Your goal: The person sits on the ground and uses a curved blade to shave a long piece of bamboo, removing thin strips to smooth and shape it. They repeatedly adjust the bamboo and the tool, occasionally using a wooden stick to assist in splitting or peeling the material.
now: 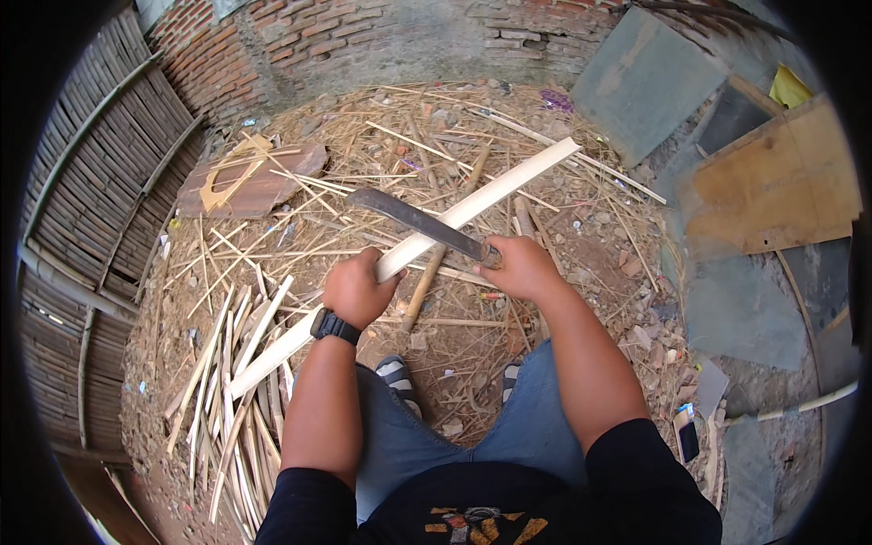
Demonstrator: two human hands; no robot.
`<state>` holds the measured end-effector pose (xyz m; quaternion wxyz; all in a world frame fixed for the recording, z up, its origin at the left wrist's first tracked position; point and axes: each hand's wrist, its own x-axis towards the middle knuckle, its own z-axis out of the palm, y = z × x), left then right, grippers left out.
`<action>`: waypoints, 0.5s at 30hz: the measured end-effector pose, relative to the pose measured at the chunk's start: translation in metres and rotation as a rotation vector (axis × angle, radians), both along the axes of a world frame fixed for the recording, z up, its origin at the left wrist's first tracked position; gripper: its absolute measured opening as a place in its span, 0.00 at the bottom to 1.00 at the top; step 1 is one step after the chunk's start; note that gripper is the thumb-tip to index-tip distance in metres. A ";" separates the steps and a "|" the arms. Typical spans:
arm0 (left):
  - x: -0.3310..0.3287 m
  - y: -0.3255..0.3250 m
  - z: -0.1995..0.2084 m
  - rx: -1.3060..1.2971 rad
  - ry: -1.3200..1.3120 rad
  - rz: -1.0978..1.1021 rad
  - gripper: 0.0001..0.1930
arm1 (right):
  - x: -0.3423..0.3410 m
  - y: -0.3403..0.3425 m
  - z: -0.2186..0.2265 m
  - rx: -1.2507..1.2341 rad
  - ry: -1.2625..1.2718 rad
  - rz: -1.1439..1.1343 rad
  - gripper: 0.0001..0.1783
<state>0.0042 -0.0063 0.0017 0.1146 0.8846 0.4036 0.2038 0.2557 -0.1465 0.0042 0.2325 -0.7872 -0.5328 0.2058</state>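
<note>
Your left hand [357, 291] is wrapped tight around a long pale bamboo slat [472, 207], fingers curled over it near its middle. The slat runs on a slant from the pile at your lower left, through that fist, up to the right, where its far end hangs over the littered ground. A black watch [334, 326] sits on your left wrist.

Your right hand [520, 267] is clenched on the handle of a machete [413, 218]. The dark blade reaches up and to the left from that fist and lies across the slat, its edge meeting the wood just above your left hand. Whether it has bitten into the wood, you cannot tell from here.

At your lower left lies a pile of split strips [238, 391], pale and thin, fanned out on the dirt; the slat's near end rests among them. The ground ahead is strewn with shavings and slivers [427, 145]. A flat reddish board [250, 177] lies at the upper left, near a brick wall [300, 45]. A woven bamboo fence [100, 209] runs down the left side. Grey slabs [640, 82] and a brown plank [772, 191] lie to the right. Your sandalled feet [395, 374] show between your knees.
</note>
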 end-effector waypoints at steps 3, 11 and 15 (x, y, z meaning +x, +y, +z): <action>0.000 -0.001 0.002 0.000 -0.008 -0.004 0.21 | -0.005 0.001 0.002 -0.005 -0.071 0.060 0.25; -0.001 0.002 0.001 -0.002 -0.017 0.014 0.21 | 0.027 0.000 -0.013 0.136 -0.056 -0.152 0.27; -0.001 0.002 0.001 -0.013 -0.020 0.006 0.22 | 0.015 0.001 -0.008 0.045 -0.056 -0.062 0.25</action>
